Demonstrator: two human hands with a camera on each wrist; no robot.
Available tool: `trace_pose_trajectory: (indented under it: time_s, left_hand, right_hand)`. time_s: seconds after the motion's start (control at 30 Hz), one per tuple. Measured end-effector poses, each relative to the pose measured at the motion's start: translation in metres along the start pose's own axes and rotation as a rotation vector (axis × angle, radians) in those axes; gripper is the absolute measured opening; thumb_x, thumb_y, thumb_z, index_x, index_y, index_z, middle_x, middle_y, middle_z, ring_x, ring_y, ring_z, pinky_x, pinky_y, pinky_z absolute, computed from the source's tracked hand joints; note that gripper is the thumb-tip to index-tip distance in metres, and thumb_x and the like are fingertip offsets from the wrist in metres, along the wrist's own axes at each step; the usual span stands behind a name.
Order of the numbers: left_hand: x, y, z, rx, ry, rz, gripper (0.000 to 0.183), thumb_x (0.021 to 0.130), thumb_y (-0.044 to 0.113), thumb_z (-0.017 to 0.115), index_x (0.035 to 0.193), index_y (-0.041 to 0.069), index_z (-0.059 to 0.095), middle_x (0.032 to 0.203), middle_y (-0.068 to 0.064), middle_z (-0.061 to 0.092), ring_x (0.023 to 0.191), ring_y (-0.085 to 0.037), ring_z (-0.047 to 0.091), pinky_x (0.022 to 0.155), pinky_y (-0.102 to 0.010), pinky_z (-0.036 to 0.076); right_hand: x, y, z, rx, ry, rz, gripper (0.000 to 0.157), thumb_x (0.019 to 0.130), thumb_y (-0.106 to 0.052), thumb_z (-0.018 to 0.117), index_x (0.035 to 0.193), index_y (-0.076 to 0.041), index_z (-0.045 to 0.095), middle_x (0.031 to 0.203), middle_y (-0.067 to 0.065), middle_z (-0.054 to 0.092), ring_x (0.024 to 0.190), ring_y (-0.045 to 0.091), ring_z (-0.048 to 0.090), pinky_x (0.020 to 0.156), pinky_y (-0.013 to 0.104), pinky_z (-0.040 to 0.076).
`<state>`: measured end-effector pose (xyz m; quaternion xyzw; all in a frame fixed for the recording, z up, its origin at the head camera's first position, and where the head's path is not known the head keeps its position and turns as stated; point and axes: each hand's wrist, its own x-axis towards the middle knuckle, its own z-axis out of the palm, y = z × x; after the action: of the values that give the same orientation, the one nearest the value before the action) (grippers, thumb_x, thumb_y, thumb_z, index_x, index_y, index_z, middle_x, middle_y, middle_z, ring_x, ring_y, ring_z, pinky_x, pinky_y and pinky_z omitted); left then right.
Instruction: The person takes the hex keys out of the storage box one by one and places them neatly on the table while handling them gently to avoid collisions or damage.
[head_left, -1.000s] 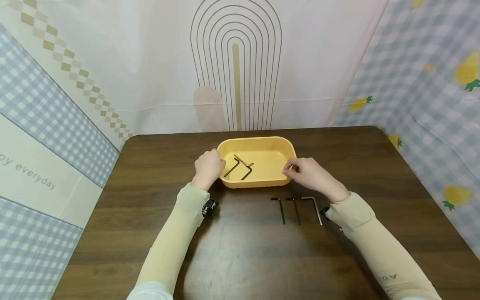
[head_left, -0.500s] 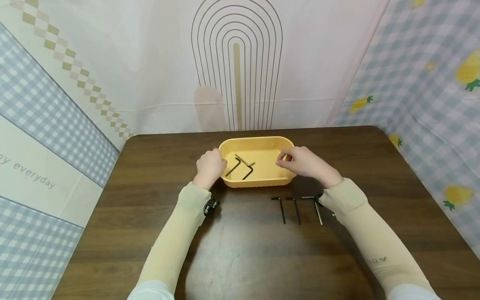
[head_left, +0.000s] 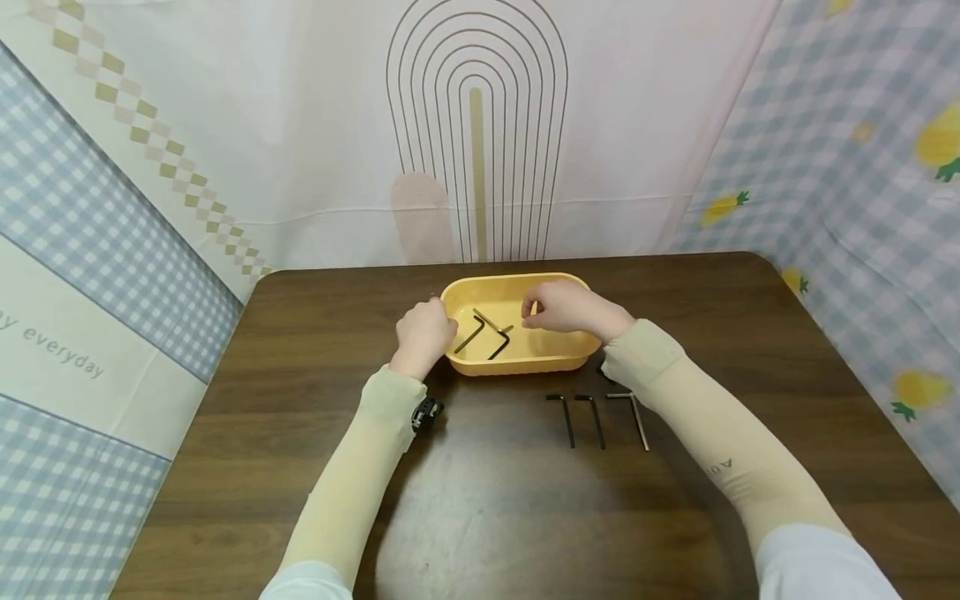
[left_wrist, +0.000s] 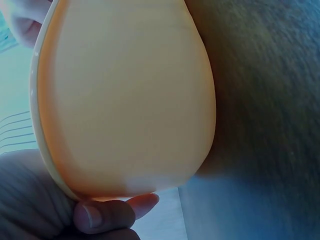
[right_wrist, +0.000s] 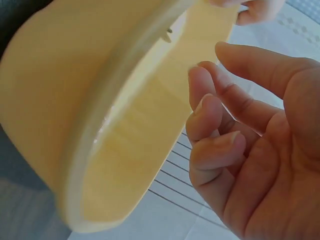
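A yellow plastic tray (head_left: 517, 367) stands near the back of the table. At its left end my left hand (head_left: 423, 335) grips the rim; the left wrist view has the thumb and fingers (left_wrist: 102, 216) around the tray's edge. Over the tray's right half hovers my right hand (head_left: 566, 307), its fingers loosely curled. Nothing is between those fingers in the right wrist view. Inside, toward the left, lie a black hex key (head_left: 469, 335), a brass-coloured hex key (head_left: 487, 322) and a second black hex key (head_left: 501, 346), the latter two crossing.
On the brown wooden table (head_left: 480, 500), in front of the tray, two black hex keys (head_left: 568, 423) and a silver hex key (head_left: 640, 423) lie side by side under the right forearm. A patterned curtain (head_left: 315, 125) hangs behind the table's back edge.
My right hand has moved left from the tray's right rim to above its inside. My left hand stays on the rim, and the hex keys lie as before.
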<state>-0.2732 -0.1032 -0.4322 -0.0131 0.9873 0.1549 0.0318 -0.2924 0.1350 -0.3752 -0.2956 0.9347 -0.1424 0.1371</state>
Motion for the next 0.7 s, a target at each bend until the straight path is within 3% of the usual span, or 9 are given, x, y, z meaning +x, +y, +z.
trace_pose_trajectory:
  time_s: [0.4, 0.7]
  left_hand:
    - [0.000, 0.000, 0.001, 0.016, 0.005, 0.006, 0.032, 0.099, 0.028, 0.058, 0.113, -0.001, 0.063, 0.091, -0.014, 0.067, 0.075, -0.027, 0.064, 0.066, -0.045, 0.053]
    - [0.000, 0.000, 0.001, 0.012, 0.005, -0.002, 0.030, 0.099, 0.027, 0.058, 0.110, 0.000, 0.063, 0.089, -0.013, 0.066, 0.075, -0.027, 0.063, 0.066, -0.045, 0.053]
  right_hand:
    - [0.025, -0.002, 0.012, -0.020, -0.134, -0.036, 0.015, 0.090, -0.015, 0.068, 0.104, -0.010, 0.071, 0.098, 0.005, 0.068, 0.086, 0.021, 0.059, 0.082, 0.040, 0.047]
    - [0.028, -0.011, 0.025, -0.035, -0.222, -0.060, 0.021, 0.092, -0.013, 0.063, 0.112, -0.011, 0.070, 0.105, 0.006, 0.068, 0.092, 0.022, 0.060, 0.086, 0.041, 0.048]
